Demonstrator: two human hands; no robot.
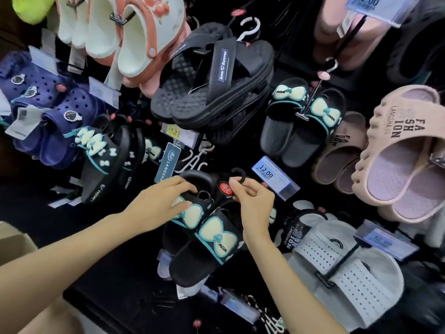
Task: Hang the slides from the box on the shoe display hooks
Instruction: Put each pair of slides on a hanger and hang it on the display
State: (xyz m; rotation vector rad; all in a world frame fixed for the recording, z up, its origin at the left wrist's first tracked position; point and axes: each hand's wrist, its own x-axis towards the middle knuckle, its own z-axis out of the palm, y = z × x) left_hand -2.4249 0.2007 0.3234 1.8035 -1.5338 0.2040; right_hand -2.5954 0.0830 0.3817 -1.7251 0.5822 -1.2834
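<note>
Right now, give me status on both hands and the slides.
Left hand gripping the black slide pair with pale bows. Right hand pinching its black plastic hanger hook. Pair not yet hung. Blue 12.00 price tag close beside the hook.

Cardboard box (14, 239) — cropped at left edge, contents unseen

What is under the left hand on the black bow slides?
The left hand rests on the upper slide of the black bow slides, covering part of its cream bow. The strap beneath the palm is hidden. The right hand pinches the black hanger hook.
</note>
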